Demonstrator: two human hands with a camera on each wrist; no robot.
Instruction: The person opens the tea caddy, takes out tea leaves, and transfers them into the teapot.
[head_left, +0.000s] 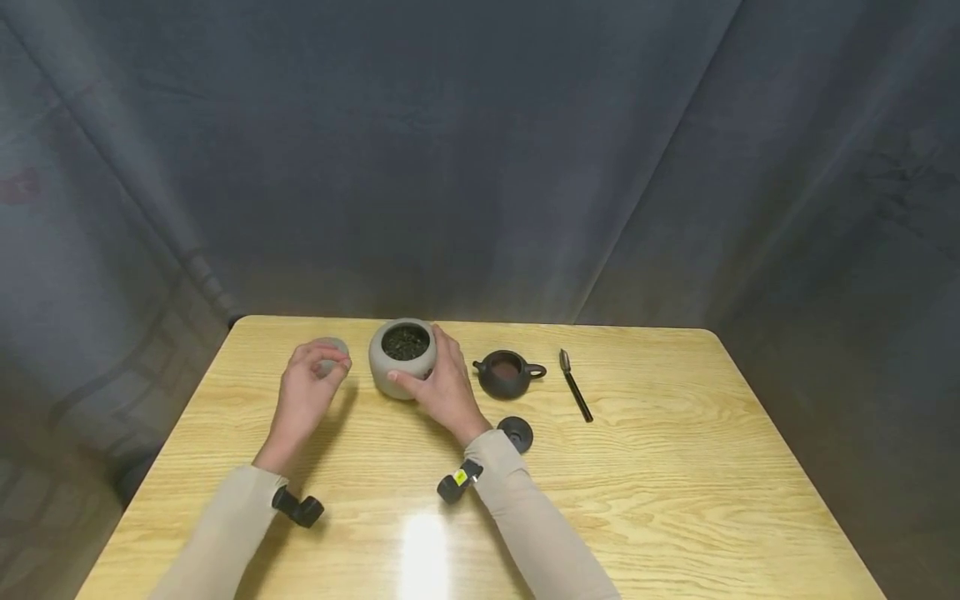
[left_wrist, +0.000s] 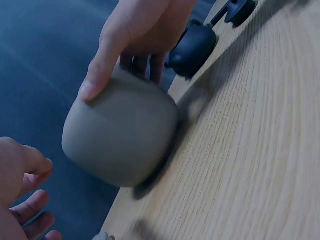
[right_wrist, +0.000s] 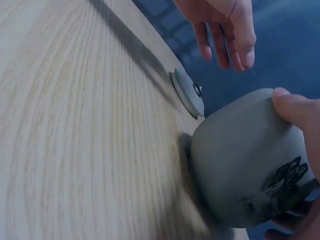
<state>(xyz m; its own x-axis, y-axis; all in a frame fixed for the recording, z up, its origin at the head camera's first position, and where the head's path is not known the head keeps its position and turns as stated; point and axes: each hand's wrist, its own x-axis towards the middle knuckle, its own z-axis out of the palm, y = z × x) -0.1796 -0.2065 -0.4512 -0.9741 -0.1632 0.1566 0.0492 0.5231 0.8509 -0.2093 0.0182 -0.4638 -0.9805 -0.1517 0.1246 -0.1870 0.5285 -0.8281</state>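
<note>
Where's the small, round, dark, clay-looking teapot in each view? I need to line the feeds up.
Head: the small, round, dark, clay-looking teapot sits just right of centre, below mid-height.
Left wrist: the teapot is near the top, right of centre.
Right wrist: not in this picture.
Shared landmark: the rounded grey ceramic-looking jar, visible in all three.

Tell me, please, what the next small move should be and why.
Perhaps the empty left hand should steady the grey jar: its lid lies aside on the table, dark leaves show inside, and only the right hand grips it.
</note>
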